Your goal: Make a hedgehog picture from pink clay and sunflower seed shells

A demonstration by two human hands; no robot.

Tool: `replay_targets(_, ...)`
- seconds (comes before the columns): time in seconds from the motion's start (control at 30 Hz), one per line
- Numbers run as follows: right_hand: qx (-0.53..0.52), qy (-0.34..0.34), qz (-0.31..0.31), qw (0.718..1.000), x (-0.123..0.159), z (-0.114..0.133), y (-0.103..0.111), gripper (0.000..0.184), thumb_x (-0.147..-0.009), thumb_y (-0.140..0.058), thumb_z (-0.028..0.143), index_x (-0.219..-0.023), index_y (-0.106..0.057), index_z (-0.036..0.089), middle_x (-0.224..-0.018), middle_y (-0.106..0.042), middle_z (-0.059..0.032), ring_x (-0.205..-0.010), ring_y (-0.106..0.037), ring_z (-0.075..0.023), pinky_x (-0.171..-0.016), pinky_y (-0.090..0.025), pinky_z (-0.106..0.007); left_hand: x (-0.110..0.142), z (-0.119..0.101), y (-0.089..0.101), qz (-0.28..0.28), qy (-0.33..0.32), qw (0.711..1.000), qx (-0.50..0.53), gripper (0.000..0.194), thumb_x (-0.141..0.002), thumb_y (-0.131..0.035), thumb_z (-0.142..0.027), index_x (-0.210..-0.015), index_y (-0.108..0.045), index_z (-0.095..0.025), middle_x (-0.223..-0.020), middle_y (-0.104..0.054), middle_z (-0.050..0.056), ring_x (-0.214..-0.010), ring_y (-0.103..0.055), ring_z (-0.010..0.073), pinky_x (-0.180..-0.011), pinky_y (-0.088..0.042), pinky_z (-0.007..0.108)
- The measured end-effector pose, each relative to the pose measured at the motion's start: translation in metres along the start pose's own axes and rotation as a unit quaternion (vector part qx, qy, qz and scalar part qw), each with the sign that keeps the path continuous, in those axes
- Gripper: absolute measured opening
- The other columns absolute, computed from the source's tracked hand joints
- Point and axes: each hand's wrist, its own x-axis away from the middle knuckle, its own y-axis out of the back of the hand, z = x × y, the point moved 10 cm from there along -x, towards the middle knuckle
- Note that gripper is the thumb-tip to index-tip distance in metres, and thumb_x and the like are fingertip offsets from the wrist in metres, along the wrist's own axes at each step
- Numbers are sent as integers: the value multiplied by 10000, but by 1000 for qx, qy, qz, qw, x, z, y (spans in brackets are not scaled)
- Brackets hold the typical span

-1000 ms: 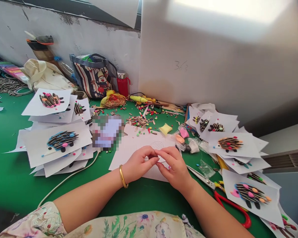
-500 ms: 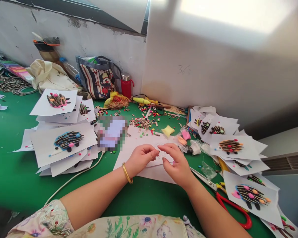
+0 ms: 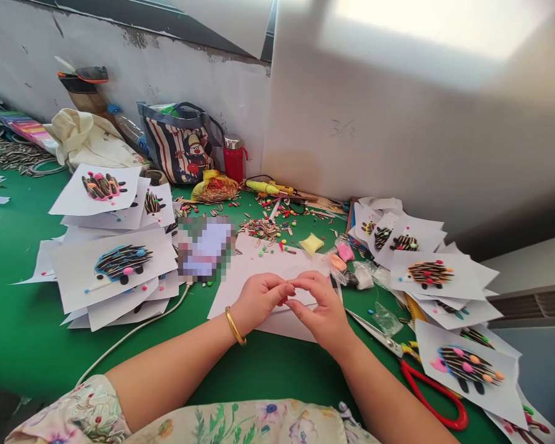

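Note:
My left hand (image 3: 264, 302) and my right hand (image 3: 322, 313) meet fingertip to fingertip above white paper (image 3: 240, 262). The left thumb and fingers are pinched together. Right thumb and forefinger curve in to touch the left fingertips. Whatever sits between them is too small or hidden to name. Beneath the hands, a faint pencil drawing shows partly on a sheet. Just beyond lie soft clay lumps: a yellow one (image 3: 311, 243), a pink one (image 3: 345, 250) and an orange one (image 3: 337, 262).
Scissors with red handles (image 3: 432, 388) lie right of my hand. Stacked hedgehog pictures flank both sides, a left stack (image 3: 74, 283) and a right stack (image 3: 400, 265). Striped seeds (image 3: 261, 228) and coloured beads scatter behind the paper. A blurred phone (image 3: 208, 250) trails a white cable (image 3: 134, 336).
Half a second ago my fingertips were slightly apart; now they touch again, as they did one second ago. The camera view has shifted a little.

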Motion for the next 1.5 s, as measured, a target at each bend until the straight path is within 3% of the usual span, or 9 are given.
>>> replay_targets(0.3, 61, 74, -40, 995, 6, 4, 14, 152, -906, -606, 220, -1012, -701, 275, -879, -611, -43, -853, -589, -190, -730, -513, -352, 4, -11, -19, 77, -42, 996, -14, 554, -877, -473, -625, -671, -667, -149, -670, -656, 55, -685, -601, 166, -692, -486, 286)
replay_targets(0.67, 55, 65, -24, 996, 3, 3, 14, 143, -903, -617, 209, -1017, -689, 257, -902, -617, -43, -879, -579, -188, -770, -496, -349, 1, -5, -14, 61, 13, 997, 36, 334, -812, -652, -473, -758, -696, -147, -676, -637, 22, -670, -574, 138, -680, -481, 260)
replay_targets(1.03, 54, 94, -14, 994, 4, 4, 14, 130, -877, -642, 170, -955, -705, 253, -830, -625, -32, -806, -574, -175, -700, -492, -324, 1, 13, -18, 92, 105, 983, 121, 320, -666, -785, -446, -684, -705, -137, -595, -635, 14, -599, -566, 123, -647, -481, 256)
replay_targets(1.5, 105, 122, -27, 987, 4, 11, 18, 149, -878, -633, 157, -959, -713, 253, -814, -645, -39, -792, -572, -185, -704, -485, -351, -3, 9, -12, 73, 67, 992, 71, 298, -695, -757, -440, -720, -717, -146, -641, -661, 25, -628, -590, 137, -639, -484, 255)
